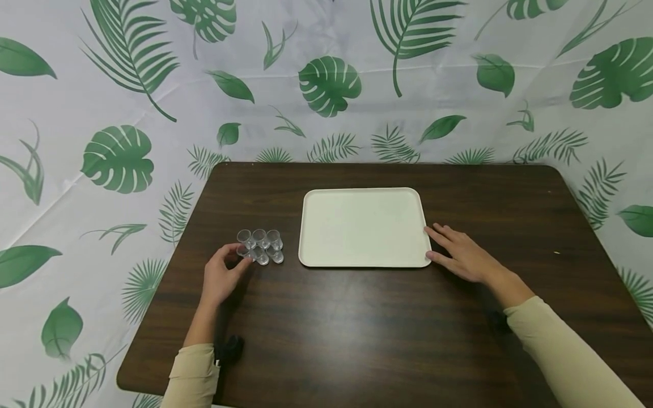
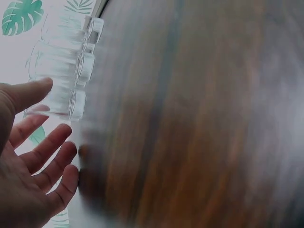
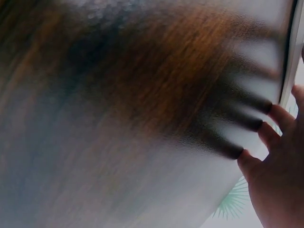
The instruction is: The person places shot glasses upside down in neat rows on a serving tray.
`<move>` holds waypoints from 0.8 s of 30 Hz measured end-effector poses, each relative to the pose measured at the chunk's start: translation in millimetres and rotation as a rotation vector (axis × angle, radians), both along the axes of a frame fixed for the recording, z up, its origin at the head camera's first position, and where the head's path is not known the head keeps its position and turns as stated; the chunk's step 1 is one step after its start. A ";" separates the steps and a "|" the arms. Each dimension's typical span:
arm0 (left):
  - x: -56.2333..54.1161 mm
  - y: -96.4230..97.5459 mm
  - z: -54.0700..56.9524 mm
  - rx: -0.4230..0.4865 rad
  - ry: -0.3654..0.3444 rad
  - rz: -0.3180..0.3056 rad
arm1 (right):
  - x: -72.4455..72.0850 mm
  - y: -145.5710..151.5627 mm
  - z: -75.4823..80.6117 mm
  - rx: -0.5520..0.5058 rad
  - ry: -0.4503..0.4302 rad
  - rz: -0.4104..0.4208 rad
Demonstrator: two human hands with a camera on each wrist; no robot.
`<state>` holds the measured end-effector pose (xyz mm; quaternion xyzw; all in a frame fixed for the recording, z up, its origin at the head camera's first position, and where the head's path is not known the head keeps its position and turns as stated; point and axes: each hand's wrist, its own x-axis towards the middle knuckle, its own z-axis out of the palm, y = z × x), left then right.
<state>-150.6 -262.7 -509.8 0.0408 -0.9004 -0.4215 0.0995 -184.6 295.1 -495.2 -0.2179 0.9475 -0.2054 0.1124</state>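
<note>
At the left of the head view, six clear cups [image 1: 259, 238] are standing in two close rows of three on the dark worktop [image 1: 347, 328]. With my left hand [image 1: 220, 277] I am pinching the cup [image 1: 246, 253] at the front row's left end, thumb on one side and forefinger on the other; in the left wrist view my other fingers are spreading loosely below it, holding nothing. My right hand [image 1: 463, 256] is lying right of centre, fingers extended and gripping nothing, their tips touching the right edge of the white tray [image 1: 362, 226], which is lying flat in the middle of the frame.

I am judging the cup to be light, stiff and rather slippery, its smooth wall offering little grip; whether it is glass or hard plastic I cannot tell, so I am treating it as fragile. Its base is looking thick in the left wrist view, which is probably keeping its weight low. The outer wall, between two opposite fingertips, is seeming the best place for holding it, with light pressure, since its neighbours are standing so close that a careless knuckle could be tipping them. The tray is looking stiff and shallow, its raised rim suiting a fingertip hold.
</note>
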 end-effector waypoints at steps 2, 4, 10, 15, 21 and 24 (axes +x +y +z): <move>-1.2 1.3 -0.8 0.000 0.006 0.009 | 0.3 0.5 0.1 -0.003 -0.001 0.000; -1.4 2.2 -1.1 0.003 0.015 0.013 | 0.2 1.0 -0.4 -0.006 0.003 0.002; 4.5 -0.4 1.7 0.020 0.031 0.040 | 0.1 2.4 -0.9 -0.007 0.001 0.005; 11.9 -5.1 9.4 0.050 0.036 0.061 | 1.5 5.5 -1.9 0.000 -0.006 0.002; 14.7 -4.2 34.6 0.113 0.119 0.063 | -0.9 6.6 -3.5 0.001 -0.018 0.000; 14.5 7.6 60.0 0.152 0.177 0.009 | -2.2 5.6 -4.4 -0.002 -0.017 0.004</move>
